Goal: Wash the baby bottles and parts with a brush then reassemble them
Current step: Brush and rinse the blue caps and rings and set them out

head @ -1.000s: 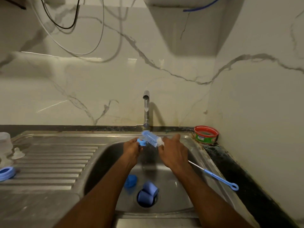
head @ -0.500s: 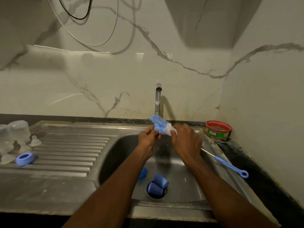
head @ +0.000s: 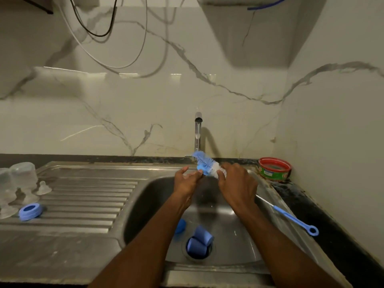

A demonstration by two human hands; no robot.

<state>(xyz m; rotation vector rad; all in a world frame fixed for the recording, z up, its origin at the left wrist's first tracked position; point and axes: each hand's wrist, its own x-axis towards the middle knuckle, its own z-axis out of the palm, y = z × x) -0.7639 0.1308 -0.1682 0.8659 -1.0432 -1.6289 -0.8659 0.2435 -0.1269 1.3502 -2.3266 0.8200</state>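
My right hand (head: pixel 235 183) grips a blue and white bottle brush (head: pixel 204 161) by its neck, bristles pointing up left under the tap (head: pixel 198 129). The brush's blue handle (head: pixel 291 218) sticks out behind the wrist, over the sink's right rim. My left hand (head: pixel 186 180) pinches a small blue ring (head: pixel 201 168) that sits on the bristles. In the sink (head: pixel 145 196), two blue caps (head: pixel 200 241) lie on the drain, and another blue part (head: pixel 179 225) lies just left of them, partly hidden by my left arm.
On the ribbed drainboard (head: pixel 87 196) at the left stand clear upturned bottles (head: pixel 21 176), clear teats (head: pixel 43 187) and a blue screw ring (head: pixel 30 211). A red-rimmed green tub (head: pixel 274 169) sits in the back right corner by the wall. Cables hang on the marbled backsplash.
Both hands stay under the tap with the brush; the left fingers have shifted their grip on the blue ring against the bristles. The camera view has moved a little.
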